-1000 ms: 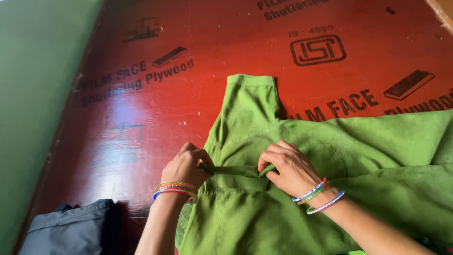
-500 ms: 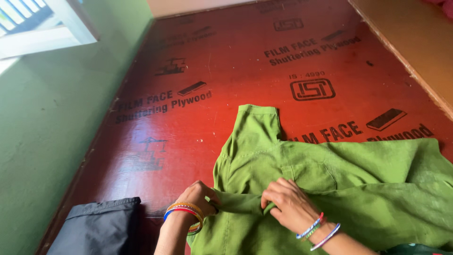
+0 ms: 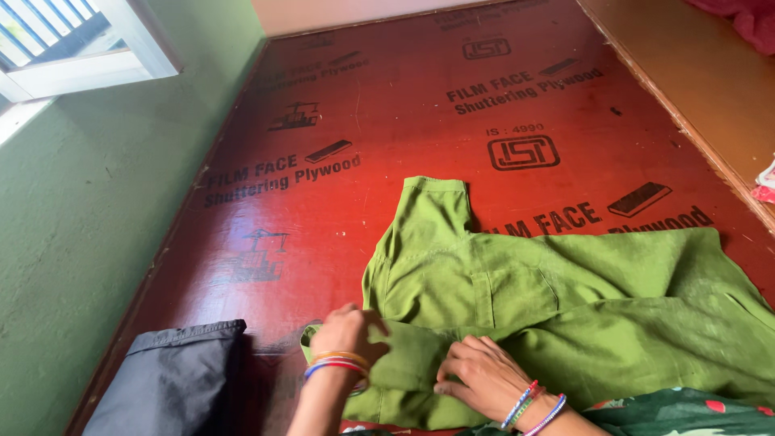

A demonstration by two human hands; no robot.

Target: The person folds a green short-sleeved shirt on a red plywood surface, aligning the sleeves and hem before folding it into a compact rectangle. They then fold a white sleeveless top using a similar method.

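Observation:
A green garment (image 3: 565, 307) lies spread on a red plywood board (image 3: 387, 121), one sleeve pointing away from me. Its near edge is folded over into a band. My left hand (image 3: 349, 331) grips the left end of that fold, with bangles on its wrist. My right hand (image 3: 476, 375) is a short way to the right, fingers curled onto the same folded edge, also with bangles on the wrist. Both hands are low at the near edge of the view.
A folded dark grey cloth (image 3: 169, 379) lies at the near left, beside the green wall (image 3: 64, 242) and under a window (image 3: 73, 40). A wooden ledge (image 3: 702, 73) runs along the right, with pink cloth (image 3: 751, 20) on it. Dark green floral fabric (image 3: 670, 412) shows at the bottom right.
Both hands have drawn the folded edge of the green garment toward me and laid it lower. The view has tilted up, so more of the board, the wall and the window shows.

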